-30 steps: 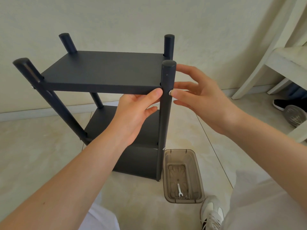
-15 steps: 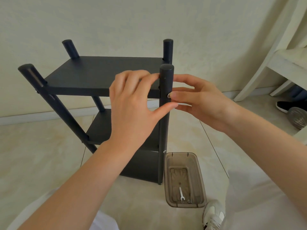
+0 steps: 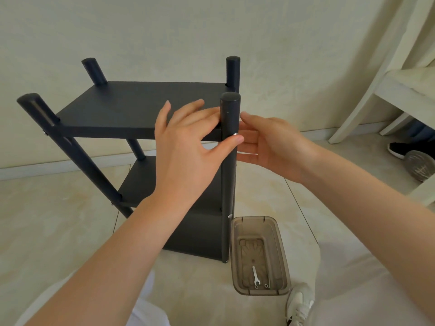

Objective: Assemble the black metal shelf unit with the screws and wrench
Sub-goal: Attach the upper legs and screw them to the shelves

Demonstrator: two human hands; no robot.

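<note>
Pale glossy floor tiles (image 3: 58, 231) run back to a skirting board and a plain cream wall (image 3: 211, 31). Nearest, on the floor beside a white shoe (image 3: 299, 302), stands a smoky plastic box (image 3: 283, 255). The wrench (image 3: 255, 277) lies at its near end with a couple of small fittings (image 3: 266, 282). The box is just beside the foot of the near right post (image 3: 228, 196), probably parked there so tool and screws stay within reach of the corner being worked.

The black shelf unit (image 3: 131, 109) stands on the floor in front of the person, three boards already hung between four posts. Both hands meet at its top near right corner. The left hand (image 3: 186, 147) is not clenched. Its fingers lie spread and nearly straight over the top board's corner, and its thumb tip presses the post just under a silver screw (image 3: 235, 134). This looks like a brace to keep board and post aligned. The right hand (image 3: 270, 144) comes in from the post's other side, fingers extended and touching the post at screw height, closed round nothing I can see. Whether a fingertip is turning the screw cannot be told. The wrench being in the box suggests the screw is only at the hand-starting stage.

Beyond, two far posts rise above the top board. A white wooden chair (image 3: 388, 95) stands at the right wall, with a dark shoe (image 3: 400, 149) under it.
</note>
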